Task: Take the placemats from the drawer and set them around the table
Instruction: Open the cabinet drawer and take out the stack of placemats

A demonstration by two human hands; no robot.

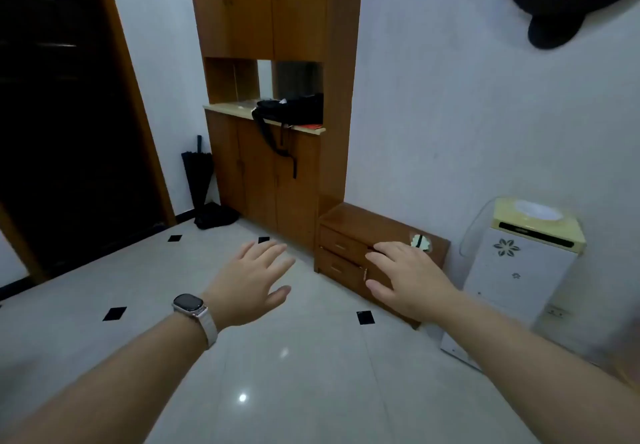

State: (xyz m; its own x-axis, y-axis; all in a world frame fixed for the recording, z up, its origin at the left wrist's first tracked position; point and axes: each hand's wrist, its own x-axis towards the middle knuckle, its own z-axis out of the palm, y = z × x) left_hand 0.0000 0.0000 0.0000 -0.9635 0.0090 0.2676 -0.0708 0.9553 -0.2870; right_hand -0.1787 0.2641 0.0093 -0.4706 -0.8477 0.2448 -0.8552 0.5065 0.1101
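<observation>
A low wooden drawer unit stands on the floor against the white wall, right of a tall cabinet. Its left upper drawer and left lower drawer are shut, each with a small metal handle. My right hand is stretched out with fingers spread in front of the unit's right half and hides the drawers there. My left hand, with a watch on the wrist, is held out over the floor to the left of the unit, fingers apart and holding nothing. No placemats or table are in view.
The tall wooden cabinet holds a black bag on its shelf. A black umbrella leans in the corner beside a dark doorway. A white appliance with a yellow top stands right of the drawers. Tiled floor lies ahead.
</observation>
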